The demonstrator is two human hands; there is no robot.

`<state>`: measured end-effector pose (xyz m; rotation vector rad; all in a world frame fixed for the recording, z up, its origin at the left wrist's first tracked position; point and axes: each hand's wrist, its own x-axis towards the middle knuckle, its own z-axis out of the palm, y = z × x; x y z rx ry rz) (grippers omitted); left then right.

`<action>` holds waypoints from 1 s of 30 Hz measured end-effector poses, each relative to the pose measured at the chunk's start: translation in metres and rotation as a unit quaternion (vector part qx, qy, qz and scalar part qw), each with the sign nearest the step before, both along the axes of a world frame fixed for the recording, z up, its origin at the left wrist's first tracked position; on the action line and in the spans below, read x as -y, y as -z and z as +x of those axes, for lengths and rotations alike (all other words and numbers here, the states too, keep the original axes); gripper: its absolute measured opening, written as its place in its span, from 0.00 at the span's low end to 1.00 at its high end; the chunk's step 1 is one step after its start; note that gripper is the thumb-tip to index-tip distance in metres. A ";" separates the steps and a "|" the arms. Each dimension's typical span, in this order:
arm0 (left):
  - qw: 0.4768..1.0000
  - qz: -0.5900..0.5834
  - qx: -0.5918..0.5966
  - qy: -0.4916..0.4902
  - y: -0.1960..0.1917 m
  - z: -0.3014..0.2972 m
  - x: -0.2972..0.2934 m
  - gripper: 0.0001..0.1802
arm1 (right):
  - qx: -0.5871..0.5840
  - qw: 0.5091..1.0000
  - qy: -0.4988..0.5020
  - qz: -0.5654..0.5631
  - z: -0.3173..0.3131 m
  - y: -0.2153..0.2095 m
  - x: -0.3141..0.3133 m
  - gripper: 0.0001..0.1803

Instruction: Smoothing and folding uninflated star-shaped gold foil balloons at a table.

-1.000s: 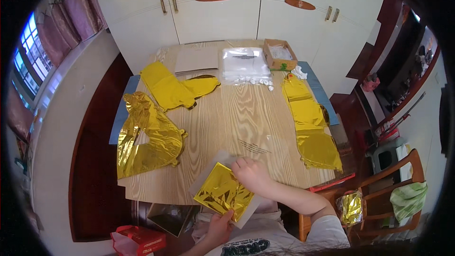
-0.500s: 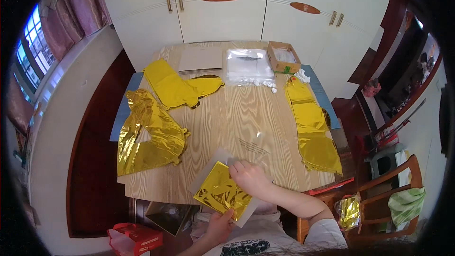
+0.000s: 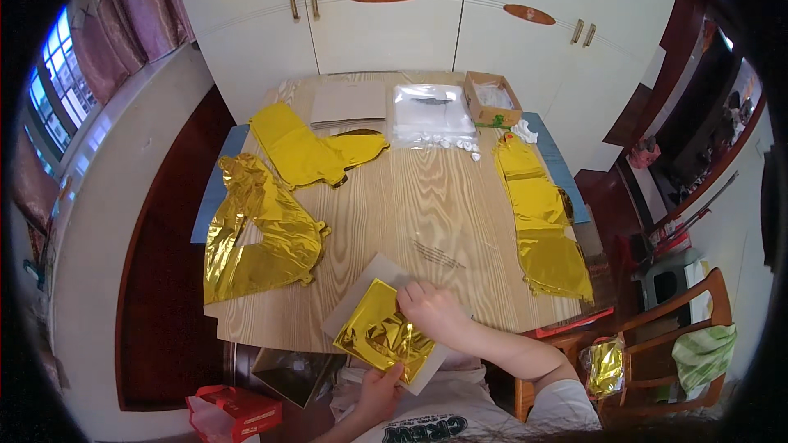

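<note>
At the near edge of the wooden table (image 3: 394, 197), a folded gold foil piece (image 3: 382, 335) lies on a grey card backing (image 3: 369, 275). My left hand (image 3: 384, 385) grips the card and foil from below. My right hand (image 3: 433, 312) rests on the foil's upper right corner, fingers pressed down on it. A clear plastic sleeve (image 3: 447, 250) lies flat on the table just beyond my right hand.
Gold foil balloons lie in piles at the left (image 3: 258, 234), back left (image 3: 304, 152) and right (image 3: 538, 213). At the far edge are grey cards (image 3: 349, 102), clear bags (image 3: 431, 111) and a small cardboard box (image 3: 491, 98). White cupboards stand behind. A wooden chair (image 3: 681, 336) is at the right, a red box (image 3: 230, 410) lower left.
Both hands and the foil on its card have stayed at the near table edge, shifting slightly. Nothing else on the table has moved.
</note>
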<state>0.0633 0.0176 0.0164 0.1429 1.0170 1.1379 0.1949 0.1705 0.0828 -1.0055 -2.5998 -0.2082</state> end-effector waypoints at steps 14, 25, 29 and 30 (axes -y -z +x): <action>0.994 -0.014 -0.068 0.081 0.016 -0.006 0.005 0.11 | -0.047 0.999 0.013 -0.021 -0.013 0.004 0.004 0.08; 0.996 0.003 -0.069 0.058 0.028 -0.003 0.012 0.08 | -0.042 0.999 -0.019 0.000 -0.029 0.014 0.017 0.06; 0.996 0.012 -0.056 0.074 0.036 -0.008 0.016 0.10 | -0.036 0.999 -0.022 0.004 -0.032 0.015 0.022 0.07; 0.997 0.016 -0.042 0.057 0.030 -0.006 0.016 0.11 | -0.035 0.999 -0.024 0.000 -0.032 0.015 0.022 0.07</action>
